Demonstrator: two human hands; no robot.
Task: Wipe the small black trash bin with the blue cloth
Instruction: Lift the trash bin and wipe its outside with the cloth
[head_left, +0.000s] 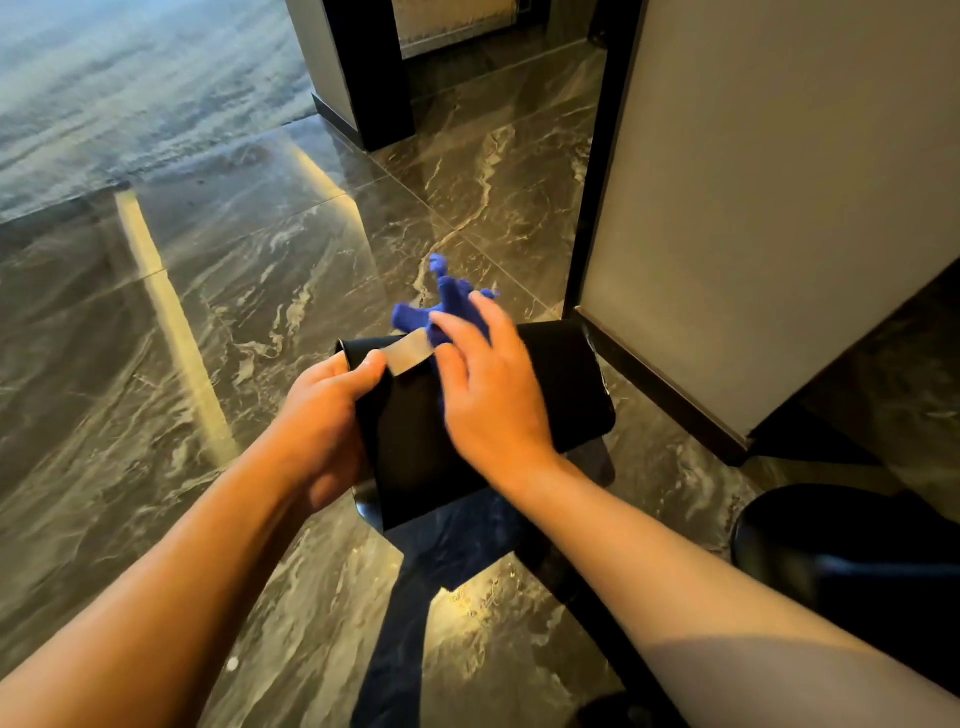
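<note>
The small black trash bin (556, 395) is tipped on its side above the marble floor, its open rim to the left. My left hand (322, 421) grips that rim, thumb over the edge. My right hand (483, 395) lies flat on the bin's upper side and presses the blue cloth (447, 304) against it. The bunched cloth sticks out past my fingers on the far side. A pale reflective stripe (410, 353) shows on the bin between my two hands.
Glossy dark marble floor (260, 291) lies all around. A beige cabinet panel (769, 197) with a black baseboard stands close on the right. A dark rounded object (852, 551) sits at lower right. A dark-framed pillar (363, 78) stands behind.
</note>
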